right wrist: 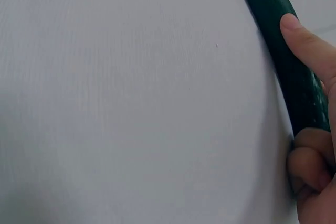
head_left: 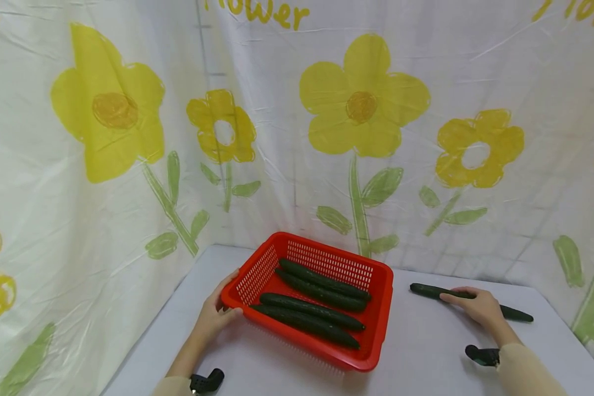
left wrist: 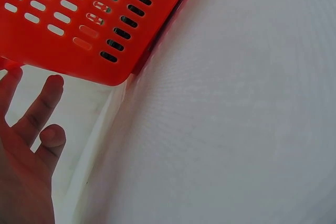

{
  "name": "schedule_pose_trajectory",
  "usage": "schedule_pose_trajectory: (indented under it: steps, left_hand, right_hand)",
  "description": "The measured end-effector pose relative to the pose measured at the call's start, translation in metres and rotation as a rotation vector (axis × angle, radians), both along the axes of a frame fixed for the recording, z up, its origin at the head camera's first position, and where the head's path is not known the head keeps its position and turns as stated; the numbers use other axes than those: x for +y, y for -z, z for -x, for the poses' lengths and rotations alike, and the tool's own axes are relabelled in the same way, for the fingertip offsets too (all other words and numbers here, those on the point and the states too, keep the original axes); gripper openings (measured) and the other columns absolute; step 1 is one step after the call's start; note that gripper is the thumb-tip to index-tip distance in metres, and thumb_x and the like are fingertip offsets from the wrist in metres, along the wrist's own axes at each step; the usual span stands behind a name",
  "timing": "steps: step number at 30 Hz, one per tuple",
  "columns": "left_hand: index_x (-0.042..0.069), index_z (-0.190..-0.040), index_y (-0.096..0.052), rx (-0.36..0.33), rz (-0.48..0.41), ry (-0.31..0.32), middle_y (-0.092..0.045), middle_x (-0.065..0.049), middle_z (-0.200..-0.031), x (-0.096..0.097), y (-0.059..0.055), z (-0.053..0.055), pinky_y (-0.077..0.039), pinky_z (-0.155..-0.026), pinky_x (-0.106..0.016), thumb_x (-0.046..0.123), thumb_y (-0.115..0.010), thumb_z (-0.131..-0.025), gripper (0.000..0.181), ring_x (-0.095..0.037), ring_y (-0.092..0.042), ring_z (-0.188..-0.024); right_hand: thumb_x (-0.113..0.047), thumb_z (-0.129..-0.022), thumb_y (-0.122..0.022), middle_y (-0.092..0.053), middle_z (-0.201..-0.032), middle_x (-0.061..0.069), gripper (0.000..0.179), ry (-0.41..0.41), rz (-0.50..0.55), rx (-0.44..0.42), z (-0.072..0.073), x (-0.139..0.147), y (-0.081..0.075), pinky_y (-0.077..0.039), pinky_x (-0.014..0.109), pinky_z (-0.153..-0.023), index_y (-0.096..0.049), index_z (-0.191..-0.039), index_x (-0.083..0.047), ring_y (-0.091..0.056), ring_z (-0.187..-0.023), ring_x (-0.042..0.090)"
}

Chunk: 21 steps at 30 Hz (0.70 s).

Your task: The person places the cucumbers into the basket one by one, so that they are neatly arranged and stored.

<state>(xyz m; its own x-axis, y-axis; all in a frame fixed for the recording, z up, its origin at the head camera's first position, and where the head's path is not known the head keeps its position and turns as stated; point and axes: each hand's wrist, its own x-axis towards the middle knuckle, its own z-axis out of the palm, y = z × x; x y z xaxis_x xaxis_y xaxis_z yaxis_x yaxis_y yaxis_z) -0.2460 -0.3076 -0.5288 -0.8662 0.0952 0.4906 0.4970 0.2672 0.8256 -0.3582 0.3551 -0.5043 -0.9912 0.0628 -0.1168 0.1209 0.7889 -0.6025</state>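
Your left hand (head_left: 216, 314) grips the near-left corner of the red basket (head_left: 381, 308) of cucumbers; your outstretched right hand (head_left: 477, 306) curls around a cucumber (head_left: 425, 290) lying on the white table (head_left: 425, 352).

White table (head_left: 425, 352) set in a corner, walls draped with wrinkled white sheeting (head_left: 287, 181), large yellow flowers (head_left: 363, 102) with green stems and leaves printed on it, yellow lettering (head_left: 257, 11) cut off at top, lit evenly and softly
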Motion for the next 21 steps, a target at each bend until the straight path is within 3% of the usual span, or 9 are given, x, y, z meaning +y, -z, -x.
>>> schedule_pose_trajectory:
  steps: [7,21]
  left_hand:
    - [0.016,-0.165,-0.04,-0.015,-0.01,-0.009,-0.041,-0.016,-0.168,0.001,-0.001,-0.001,-0.048,-0.104,-0.019,0.022,-0.081,-0.093,0.083,-0.005,-0.055,-0.135]
    - [0.02,-0.165,-0.041,-0.017,-0.007,-0.012,-0.041,-0.014,-0.168,0.0,0.001,0.0,-0.048,-0.104,-0.019,0.02,-0.081,-0.093,0.082,-0.006,-0.056,-0.134]
  right_hand:
    - [-0.073,-0.088,-0.072,-0.033,-0.163,0.036,0.088,0.039,0.064,0.004,-0.005,0.005,0.007,-0.028,0.072,-0.115,-0.064,-0.143,-0.005,-0.028,-0.146,0.061]
    - [-0.07,-0.085,-0.078,-0.042,-0.159,0.035,0.085,0.1,0.077,0.071,-0.011,-0.002,0.01,-0.03,0.069,-0.115,-0.07,-0.135,-0.003,-0.035,-0.144,0.058]
